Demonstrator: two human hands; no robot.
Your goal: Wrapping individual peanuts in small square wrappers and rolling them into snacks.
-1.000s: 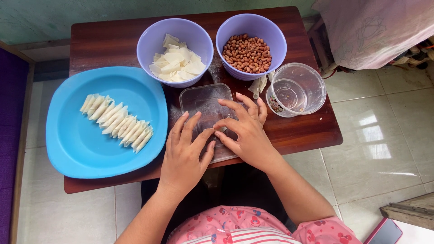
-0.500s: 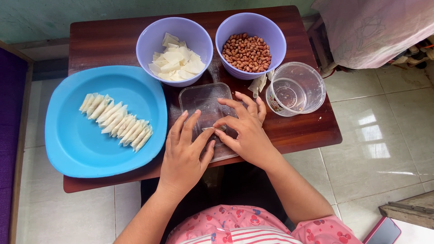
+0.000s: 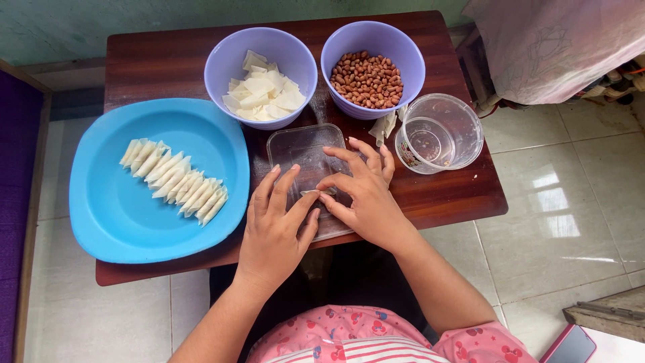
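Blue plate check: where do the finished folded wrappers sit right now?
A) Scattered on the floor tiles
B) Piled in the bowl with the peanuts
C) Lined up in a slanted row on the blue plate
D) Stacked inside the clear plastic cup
C: the folded wrappers lie side by side in a slanted row on the blue plate, left of both hands.

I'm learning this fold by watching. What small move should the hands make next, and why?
Probably finish rolling the wrapper piece shut: both the left hand and right hand pinch it on the clear tray, and it is not yet among the rolls on the blue plate.
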